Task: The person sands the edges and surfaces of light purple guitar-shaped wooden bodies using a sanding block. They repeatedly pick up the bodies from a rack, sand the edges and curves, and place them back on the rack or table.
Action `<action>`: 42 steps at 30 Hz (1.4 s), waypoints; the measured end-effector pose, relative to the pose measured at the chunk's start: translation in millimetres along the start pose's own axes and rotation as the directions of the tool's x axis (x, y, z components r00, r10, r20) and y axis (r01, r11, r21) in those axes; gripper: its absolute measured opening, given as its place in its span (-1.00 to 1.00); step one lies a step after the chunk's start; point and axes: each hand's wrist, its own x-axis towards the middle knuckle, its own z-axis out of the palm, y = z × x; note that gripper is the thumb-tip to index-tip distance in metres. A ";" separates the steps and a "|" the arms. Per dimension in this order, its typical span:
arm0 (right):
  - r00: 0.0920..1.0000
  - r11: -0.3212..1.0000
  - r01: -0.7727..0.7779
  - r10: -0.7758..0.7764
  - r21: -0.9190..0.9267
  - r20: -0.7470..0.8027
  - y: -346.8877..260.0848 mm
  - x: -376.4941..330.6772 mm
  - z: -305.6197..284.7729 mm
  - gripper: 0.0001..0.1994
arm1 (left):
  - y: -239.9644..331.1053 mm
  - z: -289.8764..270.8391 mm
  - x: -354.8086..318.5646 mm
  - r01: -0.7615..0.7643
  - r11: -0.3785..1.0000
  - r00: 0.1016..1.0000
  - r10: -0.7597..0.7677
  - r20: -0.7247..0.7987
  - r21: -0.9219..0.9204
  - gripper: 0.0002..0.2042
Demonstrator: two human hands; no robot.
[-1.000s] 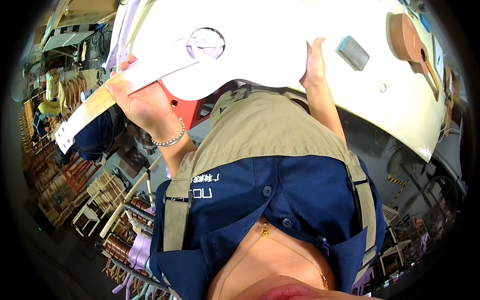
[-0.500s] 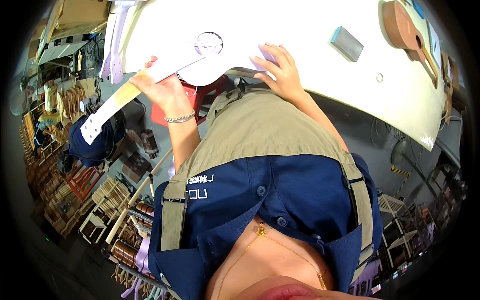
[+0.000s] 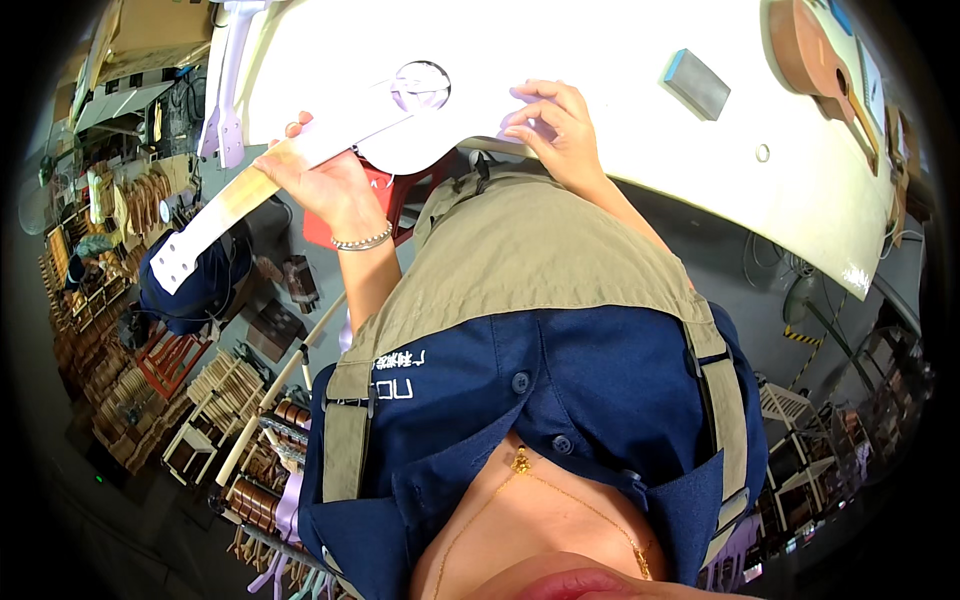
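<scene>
A pale, unstrung ukulele [image 3: 405,145] with a round sound hole lies flat, its body over the table's near edge and its neck pointing to the lower left. My left hand [image 3: 325,180] is closed round the neck close to the body, palm up, with the thumb along its near side. A bare headstock with peg holes sticks out past the hand. At the body's right end is my right hand [image 3: 560,135], fingers bent and apart, thumb near the index finger. Strong glare washes out the body's outline, so I cannot tell whether those fingertips touch it.
On the white table [image 3: 600,45] lie a grey sanding block [image 3: 697,85], a small ring [image 3: 762,153] and a brown ukulele [image 3: 808,60] at the right. Lavender necks [image 3: 232,90] hang over the left edge. A red stool [image 3: 400,205] stands below; racks of wooden parts [image 3: 140,370] fill the left.
My right hand has drawn its fingers in from a flatter spread, with thumb and index closer together. The ukulele has shifted very slightly, my left hand still round its neck.
</scene>
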 end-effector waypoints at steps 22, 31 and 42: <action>0.983 0.968 0.141 -0.162 -0.208 -0.087 5.1 -4.0 8.3 -0.81 | 1.6 19.0 -11.6 -0.056 0.996 0.998 0.054 0.030 0.074 -0.67; 0.976 0.935 0.200 -0.217 -0.293 -0.026 3.1 -13.4 1.7 -0.60 | 1.6 16.3 -10.2 -0.052 0.997 0.999 0.051 0.015 0.050 -0.68; 0.953 0.843 0.301 -0.256 -0.445 0.159 2.9 -24.4 -8.2 -0.58 | -4.6 -23.8 12.4 -0.001 1.000 0.996 -0.002 -0.090 -0.026 -0.65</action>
